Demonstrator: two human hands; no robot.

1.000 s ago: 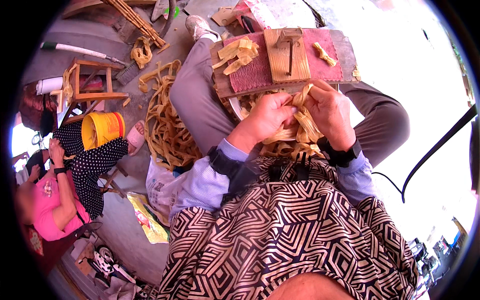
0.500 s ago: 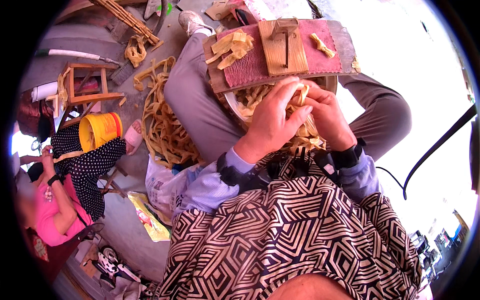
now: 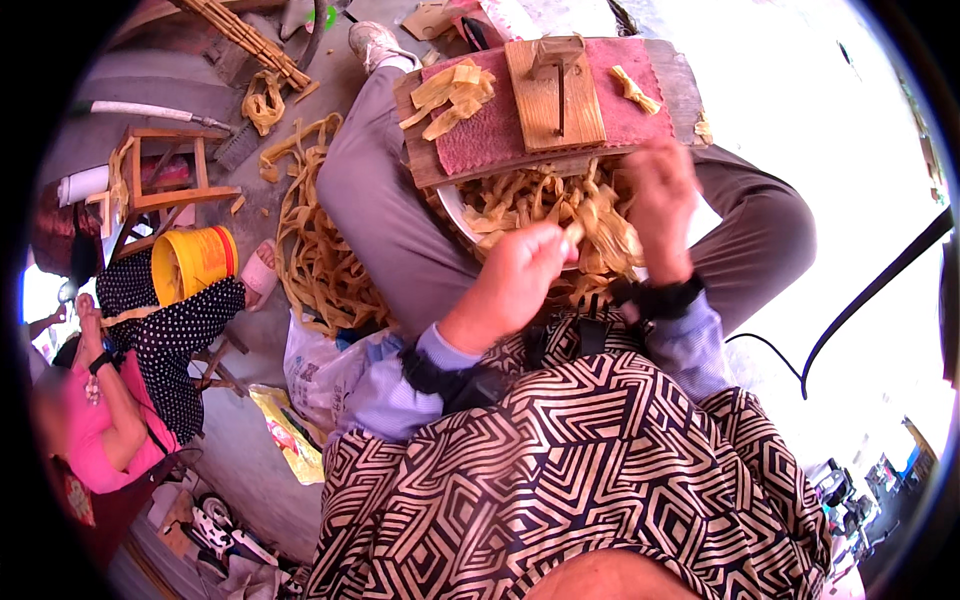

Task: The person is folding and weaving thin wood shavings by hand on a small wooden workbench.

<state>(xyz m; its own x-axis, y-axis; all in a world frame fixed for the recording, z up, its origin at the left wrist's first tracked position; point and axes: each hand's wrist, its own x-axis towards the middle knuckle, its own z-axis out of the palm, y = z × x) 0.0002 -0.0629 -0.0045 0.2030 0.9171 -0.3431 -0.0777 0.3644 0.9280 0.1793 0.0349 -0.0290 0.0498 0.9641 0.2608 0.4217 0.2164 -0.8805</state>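
Observation:
Closed in a pinch, my left hand (image 3: 512,282) grips the end of a bunch of flat, pale-yellow strips (image 3: 608,235), which fans out to the right over the bowl. My right hand (image 3: 662,195) is raised just right of that bunch, beside the board's near edge. Motion smears its fingers, so whether they hold anything is unclear. Under both hands a white bowl (image 3: 452,208) between my legs holds many curled strips of the same kind. The wooden board (image 3: 690,90) lies across the bowl's far side, partly covering it.
On the board are a red cloth (image 3: 640,65), a wood block (image 3: 535,110) with an upright metal rod, loose strips (image 3: 455,90) and a knotted strip (image 3: 635,90). A strip heap (image 3: 320,240) lies on the floor. At left a seated person holds a strip near a yellow bucket (image 3: 195,262).
My hands were together around the strip bunch; now they are apart. The right hand has moved up and right, the left down and left, still gripping the bunch.

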